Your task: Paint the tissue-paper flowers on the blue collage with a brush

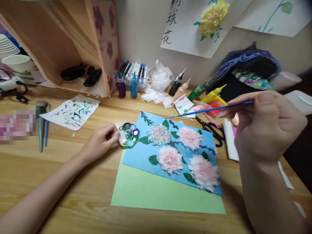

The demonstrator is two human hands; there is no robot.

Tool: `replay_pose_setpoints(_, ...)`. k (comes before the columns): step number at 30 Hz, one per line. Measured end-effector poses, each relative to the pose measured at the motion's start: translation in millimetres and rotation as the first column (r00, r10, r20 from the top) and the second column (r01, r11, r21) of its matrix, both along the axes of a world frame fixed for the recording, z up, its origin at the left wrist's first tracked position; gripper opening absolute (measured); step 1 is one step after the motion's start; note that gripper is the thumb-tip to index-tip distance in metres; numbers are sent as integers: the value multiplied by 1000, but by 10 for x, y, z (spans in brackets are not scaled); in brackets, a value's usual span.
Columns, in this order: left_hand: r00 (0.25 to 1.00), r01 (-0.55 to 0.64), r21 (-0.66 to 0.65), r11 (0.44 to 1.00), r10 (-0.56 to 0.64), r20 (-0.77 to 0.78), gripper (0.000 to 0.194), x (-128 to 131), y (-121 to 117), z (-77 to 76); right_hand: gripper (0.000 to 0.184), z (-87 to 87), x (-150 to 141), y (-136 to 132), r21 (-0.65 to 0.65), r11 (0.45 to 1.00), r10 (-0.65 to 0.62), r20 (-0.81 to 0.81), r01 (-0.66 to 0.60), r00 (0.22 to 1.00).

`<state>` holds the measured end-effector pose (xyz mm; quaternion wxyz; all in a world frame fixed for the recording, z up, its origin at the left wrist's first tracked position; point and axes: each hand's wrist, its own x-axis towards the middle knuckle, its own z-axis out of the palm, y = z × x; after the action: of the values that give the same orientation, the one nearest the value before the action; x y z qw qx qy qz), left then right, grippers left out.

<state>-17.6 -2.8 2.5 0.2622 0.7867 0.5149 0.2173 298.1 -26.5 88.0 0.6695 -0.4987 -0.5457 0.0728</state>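
Observation:
A thin blue paintbrush (209, 110) is pinched in my right hand (265, 123), its tip pointing left over the top of a blue sheet (136, 156). On that sheet are several pale pink paper flowers (170, 159) with dark green painted leaves (153, 159) and stems. Whether the bristles touch the sheet, I cannot tell. My left hand (104, 138) is closed at the left rim of a small flower-shaped paint palette (129, 143), gripping its edge. Green, purple and white paint fills the palette's wells. Under the blue sheet lies a light green sheet (146, 191).
Paint bottles (121, 85), a box of markers (136, 73) and crumpled tissue (161, 76) line the wall. Black scissors (212, 128) lie right of the sheet. To the left are a paint-smeared tissue (73, 112), a wide brush (42, 126) and a pink box (107, 42).

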Motion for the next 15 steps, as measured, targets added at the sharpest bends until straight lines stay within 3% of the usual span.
replay_pose_setpoints(4, 999, -30, -66, 997, 27, -44, 25, 8, 11, 2, 25, -86, 235, 150, -114, 991, 67, 8, -66, 998)
replay_pose_setpoints(8, 994, -41, -142, 989, 26, -108, 25, 0, 0, -11, 27, -244, 233, 197, -269, 945, 209, 67, -184, 976)
replay_pose_setpoints(15, 992, -5, -109, 994, -9, -127, 24, -10, 14, -43, 28, -334, 191, 221, -331, 923, 262, 161, -198, 952)
